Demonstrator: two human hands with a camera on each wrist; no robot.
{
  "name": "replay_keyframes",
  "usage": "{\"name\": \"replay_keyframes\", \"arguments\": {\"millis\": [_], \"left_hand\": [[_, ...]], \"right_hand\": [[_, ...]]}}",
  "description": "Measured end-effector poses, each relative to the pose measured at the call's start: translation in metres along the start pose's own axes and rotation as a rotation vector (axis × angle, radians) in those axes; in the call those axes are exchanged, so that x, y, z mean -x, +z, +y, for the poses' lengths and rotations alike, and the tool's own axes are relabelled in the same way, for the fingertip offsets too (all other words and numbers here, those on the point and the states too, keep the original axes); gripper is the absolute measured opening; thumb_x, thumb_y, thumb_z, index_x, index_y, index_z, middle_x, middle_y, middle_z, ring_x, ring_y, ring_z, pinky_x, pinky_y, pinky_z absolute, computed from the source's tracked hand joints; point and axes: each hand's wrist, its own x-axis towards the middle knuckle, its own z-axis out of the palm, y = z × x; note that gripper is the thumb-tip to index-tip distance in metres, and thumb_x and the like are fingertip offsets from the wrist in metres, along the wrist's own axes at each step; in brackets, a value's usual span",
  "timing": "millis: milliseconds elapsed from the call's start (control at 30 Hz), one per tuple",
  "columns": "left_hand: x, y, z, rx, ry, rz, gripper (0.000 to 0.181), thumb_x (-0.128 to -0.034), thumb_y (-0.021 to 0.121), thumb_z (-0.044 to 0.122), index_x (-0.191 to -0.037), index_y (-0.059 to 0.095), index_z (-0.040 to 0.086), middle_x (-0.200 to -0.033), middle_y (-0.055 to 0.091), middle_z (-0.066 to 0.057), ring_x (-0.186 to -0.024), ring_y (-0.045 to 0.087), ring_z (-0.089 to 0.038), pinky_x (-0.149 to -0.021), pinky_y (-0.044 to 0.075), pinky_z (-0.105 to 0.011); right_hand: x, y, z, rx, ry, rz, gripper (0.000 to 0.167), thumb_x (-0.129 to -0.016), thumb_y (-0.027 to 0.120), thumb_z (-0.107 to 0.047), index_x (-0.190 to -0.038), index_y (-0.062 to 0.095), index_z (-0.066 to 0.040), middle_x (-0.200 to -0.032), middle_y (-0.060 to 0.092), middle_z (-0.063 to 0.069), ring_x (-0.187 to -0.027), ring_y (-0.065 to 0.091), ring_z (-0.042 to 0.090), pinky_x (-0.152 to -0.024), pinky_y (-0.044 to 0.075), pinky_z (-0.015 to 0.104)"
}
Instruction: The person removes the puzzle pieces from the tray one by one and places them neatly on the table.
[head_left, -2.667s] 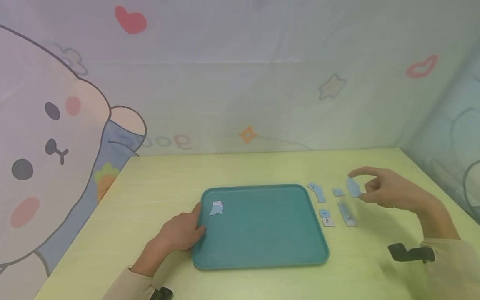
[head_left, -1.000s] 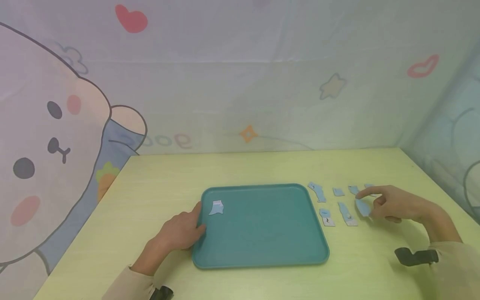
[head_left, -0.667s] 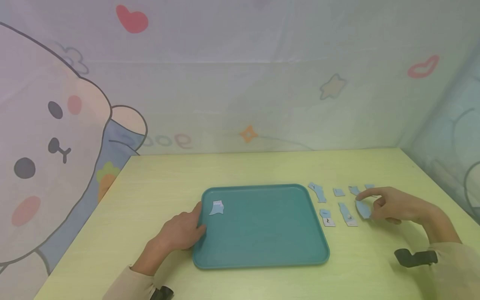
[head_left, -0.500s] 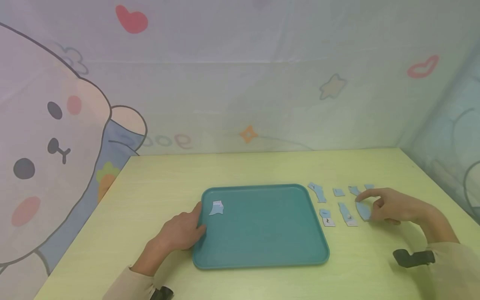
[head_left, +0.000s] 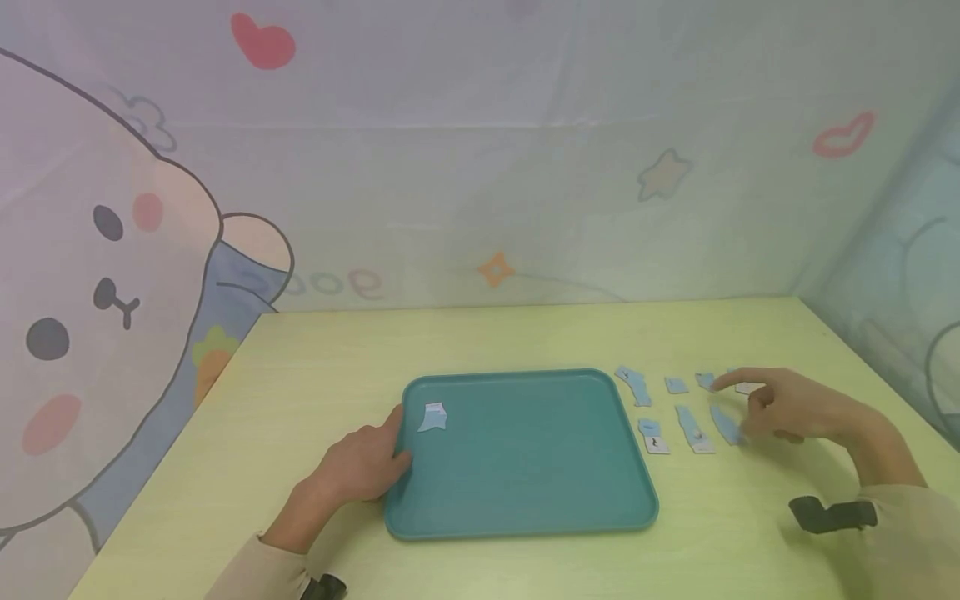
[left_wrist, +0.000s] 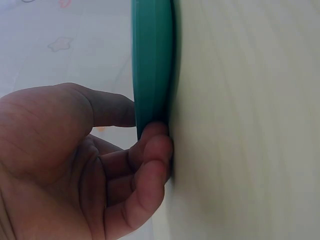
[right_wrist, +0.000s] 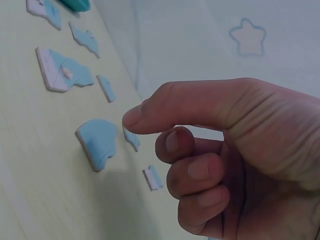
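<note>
My left hand [head_left: 367,460] grips the left rim of a teal tray [head_left: 525,467]. In the left wrist view, its thumb lies against the tray wall [left_wrist: 152,60] and the other fingers curl at its lower edge. One light-blue and white puzzle piece [head_left: 432,417] lies in the tray's upper left. My right hand [head_left: 798,408] hovers just right of a light-blue puzzle piece [head_left: 724,425] lying flat on the table. In the right wrist view this rounded piece [right_wrist: 98,142] sits apart from the hand, whose thumb and index finger hold nothing.
Several more puzzle pieces lie between the tray and the right hand, among them a branched piece [head_left: 636,385], a small one [head_left: 677,385] and a white-ended one [head_left: 653,437]. Another piece [head_left: 747,387] is partly hidden behind the right index finger. A printed cloth [head_left: 480,167] hangs behind the table.
Over the span, the right hand has brought the light-blue puzzle piece nearer the front of the table, set it down and let go, lifting slightly off it. The left hand and tray stay put.
</note>
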Motion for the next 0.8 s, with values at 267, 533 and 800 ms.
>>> {"name": "replay_keyframes", "arguments": {"millis": [267,533,800], "left_hand": [[-0.003,0.0,0.0,0.004,0.003,0.005,0.072,-0.1033,0.055,0.016,-0.162,0.024,-0.011,-0.064,0.053,-0.004,-0.052,0.05,-0.014,-0.051,0.036,-0.029],[-0.002,0.0,0.0,0.008,0.003,0.003,0.072,-0.1032,0.055,0.016,-0.162,0.024,-0.011,-0.063,0.054,-0.003,-0.051,0.05,-0.014,-0.05,0.036,-0.028],[-0.003,-0.001,0.0,0.002,-0.004,0.001,0.072,-0.1034,0.055,0.016,-0.163,0.024,-0.01,-0.064,0.054,-0.004,-0.052,0.05,-0.015,-0.051,0.036,-0.029]], "right_hand": [[0.0,-0.005,-0.024,0.07,-0.012,0.11,0.064,-0.092,0.076,-0.015,-0.151,0.05,-0.007,-0.077,0.049,0.001,-0.049,0.029,0.006,-0.049,0.038,0.027],[0.003,-0.004,-0.046,0.21,-0.036,0.213,0.064,-0.096,0.077,-0.025,-0.151,0.051,-0.009,-0.079,0.052,0.0,-0.057,0.038,0.006,-0.054,0.038,0.028],[0.005,-0.004,-0.061,0.228,-0.074,0.262,0.059,-0.098,0.076,-0.031,-0.15,0.052,-0.015,-0.072,0.048,-0.004,-0.056,0.039,0.006,-0.055,0.04,0.03]]}}
